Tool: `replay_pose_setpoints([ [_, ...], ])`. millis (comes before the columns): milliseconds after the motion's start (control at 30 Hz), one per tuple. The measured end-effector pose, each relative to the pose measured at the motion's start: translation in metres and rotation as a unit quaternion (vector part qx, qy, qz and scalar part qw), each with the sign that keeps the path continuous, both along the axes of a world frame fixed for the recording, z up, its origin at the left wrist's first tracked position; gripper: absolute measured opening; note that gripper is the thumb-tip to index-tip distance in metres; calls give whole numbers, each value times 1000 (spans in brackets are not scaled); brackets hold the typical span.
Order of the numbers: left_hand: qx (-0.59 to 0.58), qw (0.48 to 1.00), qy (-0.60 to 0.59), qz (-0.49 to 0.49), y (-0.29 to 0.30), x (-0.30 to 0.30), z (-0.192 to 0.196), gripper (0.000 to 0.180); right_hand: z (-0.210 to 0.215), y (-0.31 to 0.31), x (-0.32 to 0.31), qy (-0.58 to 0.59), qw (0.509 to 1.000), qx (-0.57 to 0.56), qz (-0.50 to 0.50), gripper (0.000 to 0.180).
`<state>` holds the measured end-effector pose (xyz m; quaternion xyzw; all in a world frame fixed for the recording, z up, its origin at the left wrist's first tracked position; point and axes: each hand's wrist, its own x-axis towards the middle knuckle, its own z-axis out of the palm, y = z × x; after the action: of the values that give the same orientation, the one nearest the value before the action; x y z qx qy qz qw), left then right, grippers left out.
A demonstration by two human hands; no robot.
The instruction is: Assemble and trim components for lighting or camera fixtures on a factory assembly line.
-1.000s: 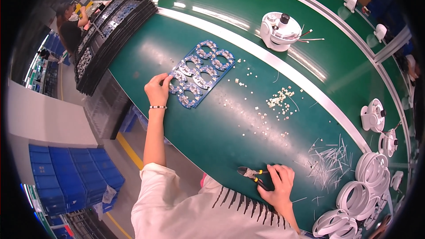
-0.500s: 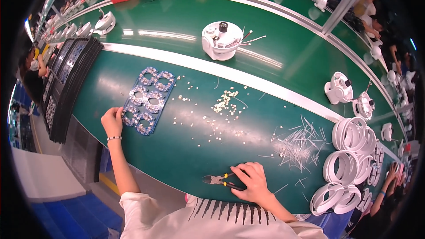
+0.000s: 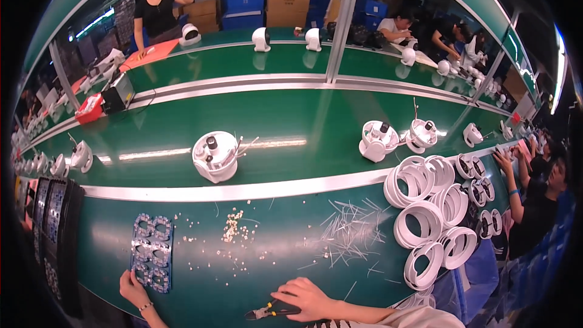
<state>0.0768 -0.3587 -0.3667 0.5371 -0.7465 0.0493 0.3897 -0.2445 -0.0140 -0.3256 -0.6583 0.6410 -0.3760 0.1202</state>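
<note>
Pliers (image 3: 267, 312) with yellow-and-black grips lie under the right hand (image 3: 303, 299) at the near edge of the green counter (image 3: 291, 249); the fingers curl over the handles, holding them, with the jaws pointing left. The left hand (image 3: 133, 288) rests at the near corner of a blue panel (image 3: 152, 252) of round pieces, fingers narrow and touching its lower edge; whether it grips the panel I cannot tell. The panel lies flat on the counter, just right of a stack of dark trays (image 3: 51, 231).

Small white bits (image 3: 232, 228) are scattered between the panel and a heap of thin white offcuts (image 3: 352, 234). To the right of the offcuts stand white rings (image 3: 425, 218), leaning on one another. Beyond a pale strip, on the belt (image 3: 291, 127), sits a round white housing (image 3: 215, 157) with wires sticking out; two more housings (image 3: 398, 136) stand further right.

At the far right another person's hand (image 3: 503, 161) reaches toward smaller rings (image 3: 477, 167). Other people sit across the belt.
</note>
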Motion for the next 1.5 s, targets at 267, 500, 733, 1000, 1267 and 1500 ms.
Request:
replay_pose_setpoints([
  [267,24,999,-35,-7,-3,5,14,16,2,3,3,-14,1000,17,11,59],
  [500,-41,992,119,-14,14,-17,39,12,8,-3,-4,10,1000,-5,11,59],
  [733,107,947,3,-302,76,-119,74,36,88,-44,-92,104,971,-161,-143,54],
  [1000,29,932,61,-357,84,-149,53,29,220,-170,-218,613,785,-74,-51,43],
  [1267,73,935,68,-341,80,-138,52,26,193,-230,-236,753,641,90,117,9],
  [1500,95,933,47,-344,78,-138,55,26,188,-243,-234,760,612,172,135,13],
])
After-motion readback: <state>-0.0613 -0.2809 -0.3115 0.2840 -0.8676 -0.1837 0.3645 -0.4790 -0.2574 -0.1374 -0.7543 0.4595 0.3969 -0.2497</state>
